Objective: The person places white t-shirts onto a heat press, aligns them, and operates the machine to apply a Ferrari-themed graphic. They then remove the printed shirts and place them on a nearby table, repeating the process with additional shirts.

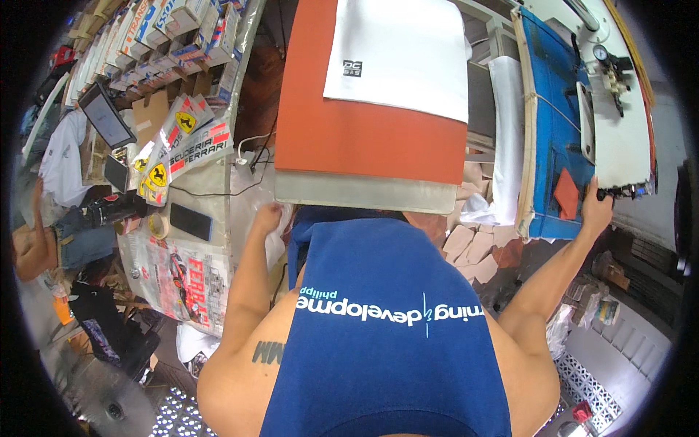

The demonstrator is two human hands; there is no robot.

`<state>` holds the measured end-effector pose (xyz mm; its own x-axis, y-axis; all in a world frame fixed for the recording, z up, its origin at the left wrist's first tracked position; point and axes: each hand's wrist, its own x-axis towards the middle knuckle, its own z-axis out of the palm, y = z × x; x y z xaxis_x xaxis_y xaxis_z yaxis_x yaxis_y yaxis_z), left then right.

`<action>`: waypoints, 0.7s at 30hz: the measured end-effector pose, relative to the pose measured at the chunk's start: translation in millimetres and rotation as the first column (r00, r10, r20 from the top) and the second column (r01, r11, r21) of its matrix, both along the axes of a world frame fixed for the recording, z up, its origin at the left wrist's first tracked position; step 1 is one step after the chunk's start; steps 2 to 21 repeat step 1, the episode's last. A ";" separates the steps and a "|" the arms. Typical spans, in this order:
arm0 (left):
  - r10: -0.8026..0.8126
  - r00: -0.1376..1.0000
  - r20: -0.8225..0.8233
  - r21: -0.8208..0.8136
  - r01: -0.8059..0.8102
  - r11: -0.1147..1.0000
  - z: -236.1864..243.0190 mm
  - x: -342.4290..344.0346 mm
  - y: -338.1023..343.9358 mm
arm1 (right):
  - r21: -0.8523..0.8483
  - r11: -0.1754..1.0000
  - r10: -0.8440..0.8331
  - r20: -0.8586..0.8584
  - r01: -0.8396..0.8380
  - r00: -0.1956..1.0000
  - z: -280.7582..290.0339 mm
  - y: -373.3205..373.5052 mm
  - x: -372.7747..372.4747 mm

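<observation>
A white cloth (408, 54) with a small black print lies flat on the orange pad (364, 149), which covers a pale platen (364, 191) in front of me. My left hand (269, 216) is curled closed beside the platen's near left corner, with nothing visible in it. At the far right, my right hand (597, 211) reaches to the corner of the white and blue press machine (557, 131). Its fingers are closed around a black-ended handle (606, 194), partly hidden by the hand. A pressure gauge (600, 52) sits on top of that machine.
Left, a table bears a dark phone (191, 222), a tape roll (157, 226), printed stickers (189, 138) and a tablet (107, 115). Boxes (182, 18) line the back left. Another person's arm (35, 247) shows far left. Beige pieces (473, 247) lie below the platen's right side.
</observation>
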<state>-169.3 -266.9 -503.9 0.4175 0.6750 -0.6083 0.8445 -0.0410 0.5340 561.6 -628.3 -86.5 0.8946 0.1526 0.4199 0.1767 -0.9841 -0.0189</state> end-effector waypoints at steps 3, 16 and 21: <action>0.087 0.995 0.056 -0.156 -0.077 0.985 -19.7 -17.6 -23.1 | -0.054 0.998 -0.046 -0.017 0.045 0.999 3.3 3.0 -4.3; 0.087 0.995 0.056 -0.156 -0.077 0.985 -19.7 -17.6 -23.1 | -0.054 0.998 -0.046 -0.017 0.045 0.999 3.3 3.0 -4.3; 0.087 0.995 0.056 -0.156 -0.077 0.985 -19.7 -17.6 -23.1 | -0.054 0.998 -0.046 -0.017 0.045 0.999 3.3 3.0 -4.3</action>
